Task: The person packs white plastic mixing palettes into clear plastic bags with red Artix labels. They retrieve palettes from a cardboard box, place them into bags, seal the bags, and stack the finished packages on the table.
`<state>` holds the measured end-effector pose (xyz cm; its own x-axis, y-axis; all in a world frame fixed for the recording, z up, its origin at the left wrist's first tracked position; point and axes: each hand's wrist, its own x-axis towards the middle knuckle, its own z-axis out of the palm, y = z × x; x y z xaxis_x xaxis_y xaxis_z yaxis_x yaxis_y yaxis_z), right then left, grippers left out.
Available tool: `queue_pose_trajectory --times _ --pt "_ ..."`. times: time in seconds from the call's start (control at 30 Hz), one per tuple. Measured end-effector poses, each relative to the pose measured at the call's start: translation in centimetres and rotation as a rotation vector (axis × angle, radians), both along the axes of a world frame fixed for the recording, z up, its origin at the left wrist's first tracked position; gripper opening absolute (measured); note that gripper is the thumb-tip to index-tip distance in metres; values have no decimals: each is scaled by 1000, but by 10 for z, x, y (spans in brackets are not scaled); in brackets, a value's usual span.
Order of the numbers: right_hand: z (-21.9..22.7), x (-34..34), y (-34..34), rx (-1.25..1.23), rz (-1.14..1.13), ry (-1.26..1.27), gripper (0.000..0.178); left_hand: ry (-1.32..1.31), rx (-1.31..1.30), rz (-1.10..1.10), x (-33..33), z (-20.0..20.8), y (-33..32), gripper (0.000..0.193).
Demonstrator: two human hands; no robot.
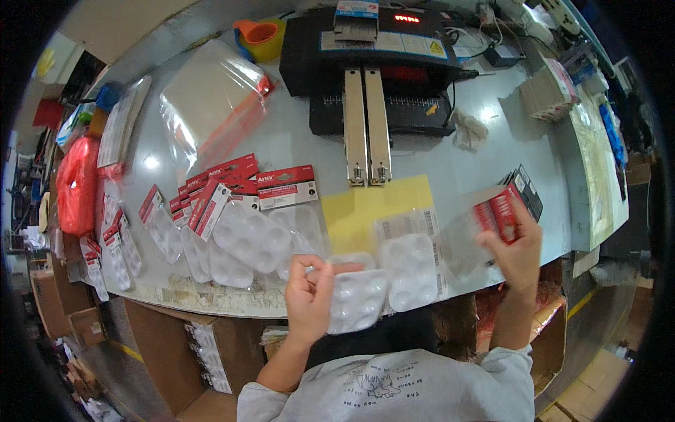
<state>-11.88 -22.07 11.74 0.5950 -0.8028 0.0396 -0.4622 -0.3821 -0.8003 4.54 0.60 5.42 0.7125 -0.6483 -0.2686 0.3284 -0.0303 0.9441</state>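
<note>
Near the table's front edge, my left hand is closed on a white plastic paint palette with round wells. Beside it on the right, another white palette lies over a sheet of barcode labels. My right hand, further right, has its thumb and fingers closed around a red header card. A stack of dark cards is just behind that hand. Clear film seems to spread left of the card, though its edges are hard to make out.
Bagged palettes with red header cards lie in an overlapping pile at left. A black machine with two metal arms reaches over a yellow sheet. Clear bags lie at back left. Cardboard boxes stand below the table.
</note>
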Motion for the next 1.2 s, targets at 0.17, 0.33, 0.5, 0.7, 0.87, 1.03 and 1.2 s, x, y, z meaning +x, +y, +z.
queue_pose_trajectory --times 0.17,0.33,0.5,0.7,0.87,1.03,1.2 --pt "-6 66 39 -148 483 -46 46 -204 96 -186 -10 16 -5 12" --pt "-16 75 40 -104 570 -42 29 -214 118 -108 -8 18 -7 14" --pt "-22 69 36 -51 602 -53 24 -316 223 -115 -8 16 -8 9" --pt "-27 64 29 -52 323 -216 21 -505 210 4 -4 7 -10 12" --pt "-40 38 33 885 311 33 18 -268 134 151 3 -4 -10 16" --pt "-43 32 44 950 227 -77 13 -273 197 99 6 -1 -13 18" --pt "-63 65 37 1023 33 -149 17 -396 315 57 24 -18 -41 23"
